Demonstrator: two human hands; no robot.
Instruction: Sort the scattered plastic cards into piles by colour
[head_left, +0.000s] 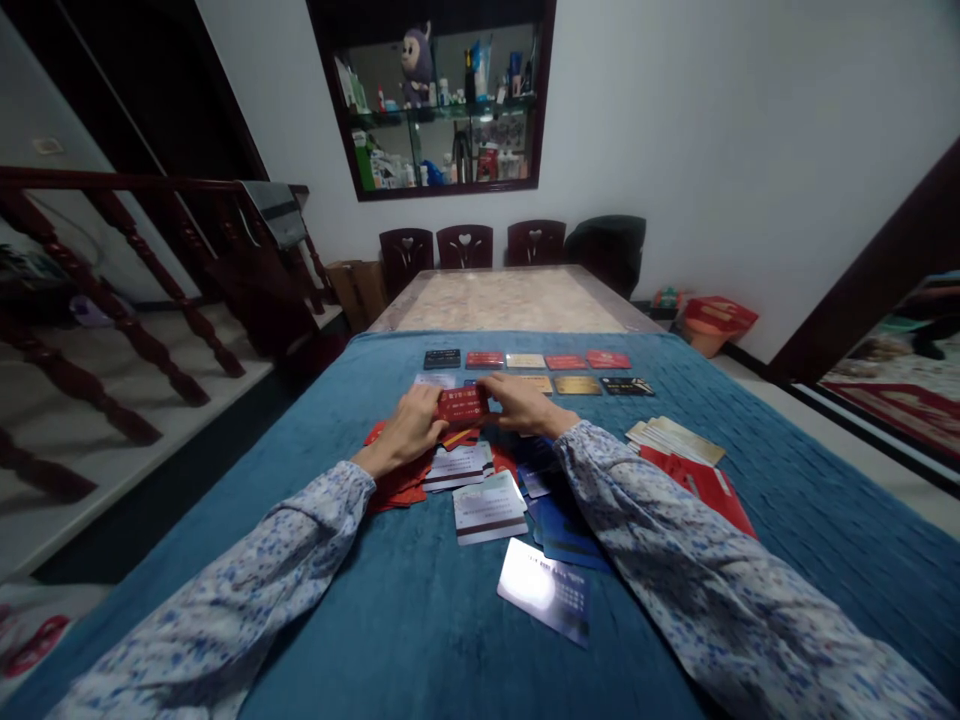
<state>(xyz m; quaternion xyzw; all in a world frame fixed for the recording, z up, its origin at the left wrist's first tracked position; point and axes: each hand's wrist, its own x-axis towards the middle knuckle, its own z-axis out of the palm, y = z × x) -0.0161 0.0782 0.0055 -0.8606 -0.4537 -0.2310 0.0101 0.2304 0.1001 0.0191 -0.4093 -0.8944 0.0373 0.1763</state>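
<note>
A red card [461,404] with pale lettering is held up between my two hands above the table. My left hand [409,428] grips its left side, fingers bent round the edge. At its right edge, my right hand [523,405] has thumb and fingers closed on it. Below lies a loose heap: red cards [401,487] under my left hand, white cards with dark stripes [489,508] in the middle, and blue cards [566,533] beside my right forearm. One shiny silver card [544,588] lies nearest me. Part of the heap is hidden by my hands.
Two rows of cards lie beyond my hands, among them a black card [630,386] and a gold card [577,385]. To the right are pale cards [679,440] and a red packet [705,485]. A blue cloth [360,620] covers the table's near part; chairs [465,246] stand behind.
</note>
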